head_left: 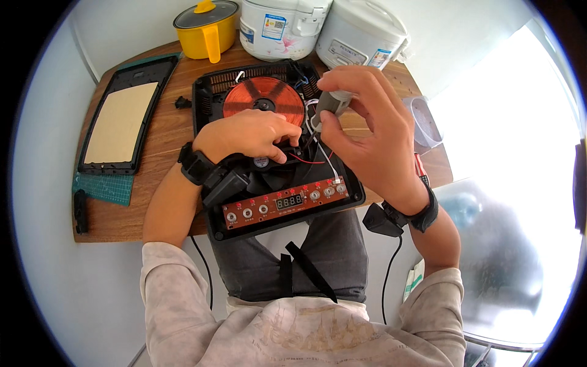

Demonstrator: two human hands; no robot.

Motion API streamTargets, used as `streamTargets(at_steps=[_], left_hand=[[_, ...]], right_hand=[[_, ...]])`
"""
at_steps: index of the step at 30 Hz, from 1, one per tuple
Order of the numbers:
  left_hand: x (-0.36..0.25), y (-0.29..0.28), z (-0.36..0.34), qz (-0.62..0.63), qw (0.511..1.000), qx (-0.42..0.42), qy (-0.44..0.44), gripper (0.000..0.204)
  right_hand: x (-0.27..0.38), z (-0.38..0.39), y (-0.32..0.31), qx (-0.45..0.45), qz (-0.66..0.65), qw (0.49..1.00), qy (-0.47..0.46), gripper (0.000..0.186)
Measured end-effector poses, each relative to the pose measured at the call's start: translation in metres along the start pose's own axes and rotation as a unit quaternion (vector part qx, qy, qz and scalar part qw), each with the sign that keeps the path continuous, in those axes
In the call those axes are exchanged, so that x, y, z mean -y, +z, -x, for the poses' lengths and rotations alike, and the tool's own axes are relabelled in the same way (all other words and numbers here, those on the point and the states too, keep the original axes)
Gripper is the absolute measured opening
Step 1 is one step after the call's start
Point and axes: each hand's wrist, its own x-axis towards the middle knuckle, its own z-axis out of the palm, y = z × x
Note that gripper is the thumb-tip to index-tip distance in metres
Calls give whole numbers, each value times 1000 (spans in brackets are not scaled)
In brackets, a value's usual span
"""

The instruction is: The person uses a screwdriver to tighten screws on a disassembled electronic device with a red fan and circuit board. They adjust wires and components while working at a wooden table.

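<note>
A: What is nearest the person?
B: The shirt, then grey trousers with a black strap hanging over them. Just beyond, the black case lies without its top at the table's near edge, its front corner jutting over the lap.

A: And inside it?
B: Along the front sits a reddish board with buttons and a small display. Behind that is a dark fan, and a red wire runs beside it.

A: The hands?
B: The right hand grips a screwdriver by its grey handle, the shaft slanting down into the case. The left hand reaches in near that shaft, fingers half curled; whether it pinches anything cannot be told.

A: Farther off?
B: The copper-coloured coil, partly under the left hand. Left of the case, a black cover with a cream sheet lies on a green mat. At the back stand a yellow pot and two white cookers.
</note>
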Motion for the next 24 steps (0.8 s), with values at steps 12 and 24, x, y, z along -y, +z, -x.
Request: streamTargets(at_steps=[12, 24], left_hand=[[2, 2, 1, 4, 1000, -9, 12, 37], [2, 1, 1, 9, 1000, -5, 12, 37]], right_hand=[[-2, 1, 0, 0, -14, 1000, 26, 36], [-17, 0, 11, -73, -33, 997, -8, 35]])
